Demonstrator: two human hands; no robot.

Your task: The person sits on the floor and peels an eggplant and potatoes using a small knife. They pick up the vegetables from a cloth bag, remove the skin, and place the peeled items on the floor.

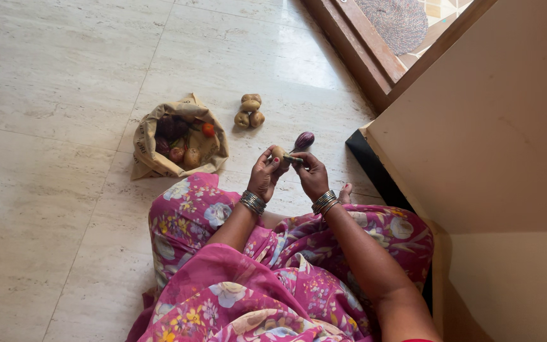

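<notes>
we see both hands raised together at the centre of the frame, above the lap. the left hand (264, 174) is closed around a potato (278, 152), fingers curled over it. the right hand (311, 175) is closed too, gripping what looks like a small peeler (293, 158) whose tip touches the potato; it is too small for us to be sure of the tool. just above the right hand, an onion (304, 140) lies on the floor (52, 95), purple and apart from the fingers. further up, near the top centre, three potatoes (249, 111) sit in a tight pile, touching one another. to the left of centre a paper bag (150, 158) stands open on the floor, with dark purple vegetables, a potato and a tomato (208, 129) inside. bangles (252, 202) ring both wrists. a floral pink sari (273, 278) fills the lower middle of the frame. a beige panel (495, 139) takes up the right side, and a wooden threshold (349, 44) crosses the upper right.
</notes>
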